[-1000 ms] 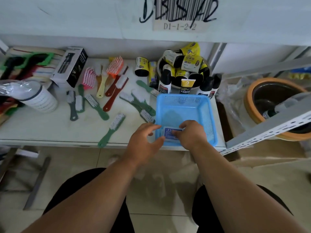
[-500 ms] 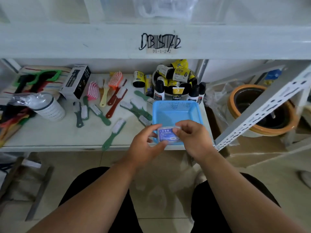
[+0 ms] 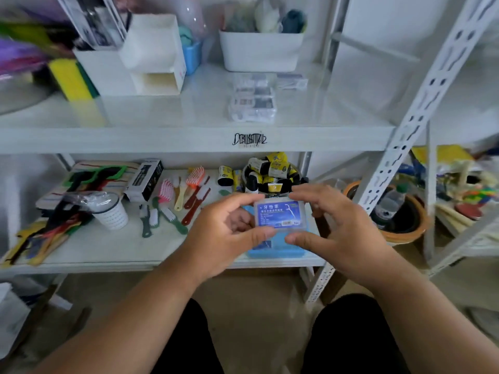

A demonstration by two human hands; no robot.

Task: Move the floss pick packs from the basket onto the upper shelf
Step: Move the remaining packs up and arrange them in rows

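A clear floss pick pack point(image 3: 279, 215) with a blue label is held up between both hands, above the blue basket point(image 3: 274, 251) on the lower shelf. My left hand point(image 3: 225, 233) pinches its left end and my right hand point(image 3: 337, 230) its right end. Another pack shows in the basket below, mostly hidden by the hands. On the upper shelf point(image 3: 189, 117), several floss pick packs point(image 3: 252, 103) lie in a row from front to back, with one more pack point(image 3: 291, 81) to their right.
The upper shelf also holds a white bin point(image 3: 260, 49), white boxes point(image 3: 151, 55) and a yellow sponge point(image 3: 71, 78). Brushes point(image 3: 186, 198), a plastic cup point(image 3: 110, 214) and a bowl of yellow-black bottles point(image 3: 272, 171) crowd the lower shelf. A slanted white perforated strut point(image 3: 410, 125) stands to the right.
Both hands have lifted the pack out of the basket and raised it. The view has tilted up, so the upper shelf now shows.
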